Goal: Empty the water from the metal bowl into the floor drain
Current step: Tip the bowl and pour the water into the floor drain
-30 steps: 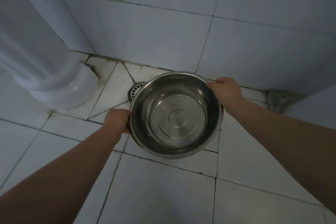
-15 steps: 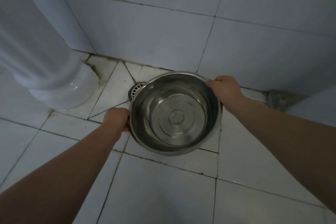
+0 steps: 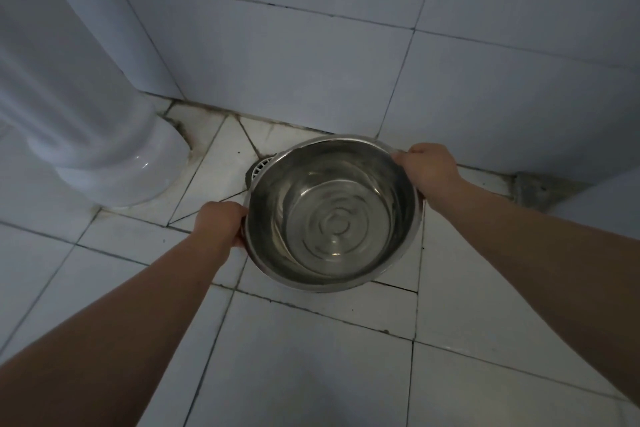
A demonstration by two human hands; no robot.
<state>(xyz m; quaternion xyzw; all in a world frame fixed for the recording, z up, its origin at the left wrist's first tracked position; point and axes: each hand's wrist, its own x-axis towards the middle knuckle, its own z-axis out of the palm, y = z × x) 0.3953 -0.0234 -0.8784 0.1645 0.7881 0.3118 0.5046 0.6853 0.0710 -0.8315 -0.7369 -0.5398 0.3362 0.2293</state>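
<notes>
I hold a round metal bowl (image 3: 332,215) above the tiled floor, close to the wall. Clear water lies in its bottom and shows rippling rings. My left hand (image 3: 220,222) grips the rim on the near left side. My right hand (image 3: 429,168) grips the rim at the far right. The bowl sits roughly level. The round floor drain (image 3: 259,167) peeks out from under the bowl's far left edge; most of it is hidden by the bowl.
A white ceramic pedestal (image 3: 104,156) stands on the floor to the left of the drain. The tiled wall (image 3: 311,73) rises just behind the bowl. Dirty grout lines cross the white floor tiles (image 3: 304,357).
The bowl has stayed over the same spot, dipping slightly. Ripples have spread across the water inside. Both hands keep the same grip on the rim.
</notes>
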